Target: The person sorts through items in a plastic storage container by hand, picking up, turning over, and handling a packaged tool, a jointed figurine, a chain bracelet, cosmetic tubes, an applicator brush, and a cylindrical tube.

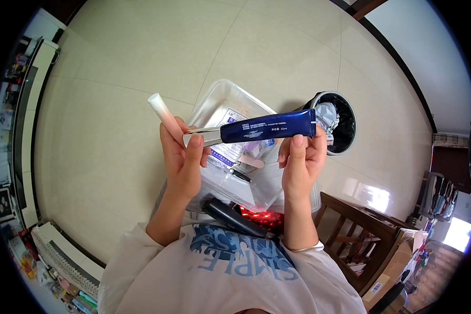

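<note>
A dark blue squeeze tube (267, 126) with white print and a silver cap end is held level across the middle of the view. My left hand (185, 163) is closed on its silver end, and a slim pink-and-white stick-shaped tube (165, 113) is also in that hand, slanting up to the left. At the flat crimped end, my right hand (302, 162) pinches the blue tube between thumb and fingers. Below both hands is a clear plastic box (230, 87) holding a white packet with blue print (226, 152), a pink flat piece (252, 161) and a small black item (240, 175).
To the right of the box stands a round trash bin (355, 125) with a black liner and crumpled wrappers inside. A wooden chair or rack (366, 235) is at the lower right. Cluttered shelves (15, 104) line the left side. Pale tiled floor (141, 52) surrounds the box.
</note>
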The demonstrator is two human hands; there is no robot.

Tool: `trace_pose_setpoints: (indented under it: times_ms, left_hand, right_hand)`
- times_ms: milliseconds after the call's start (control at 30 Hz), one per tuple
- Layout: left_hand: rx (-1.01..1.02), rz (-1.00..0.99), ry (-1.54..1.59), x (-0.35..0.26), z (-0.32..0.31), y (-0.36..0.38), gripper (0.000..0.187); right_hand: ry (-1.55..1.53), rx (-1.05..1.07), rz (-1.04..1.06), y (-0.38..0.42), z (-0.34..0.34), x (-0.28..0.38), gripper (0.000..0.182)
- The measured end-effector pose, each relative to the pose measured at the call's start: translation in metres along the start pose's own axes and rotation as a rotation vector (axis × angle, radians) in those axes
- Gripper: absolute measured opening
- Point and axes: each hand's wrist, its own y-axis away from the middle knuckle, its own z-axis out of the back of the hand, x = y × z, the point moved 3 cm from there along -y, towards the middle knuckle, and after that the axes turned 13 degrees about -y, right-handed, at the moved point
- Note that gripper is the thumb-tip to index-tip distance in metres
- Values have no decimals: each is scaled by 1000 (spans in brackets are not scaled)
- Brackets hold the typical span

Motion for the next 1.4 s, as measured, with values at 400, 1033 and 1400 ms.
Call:
trace_pose_setpoints:
  times_ms: [400,1033,1400]
  left_hand:
    - [2,32,-3,-3,-1,2,26]
    - [144,-291,-211,-4,-2,1,42]
    - [108,-311,-167,-3,-6,1,39]
  right_hand:
    - [54,-49,0,0,0,-2,24]
    - [995,472,518,5,-40,0,31]
    - [681,115,496,-3,-22,9,22]
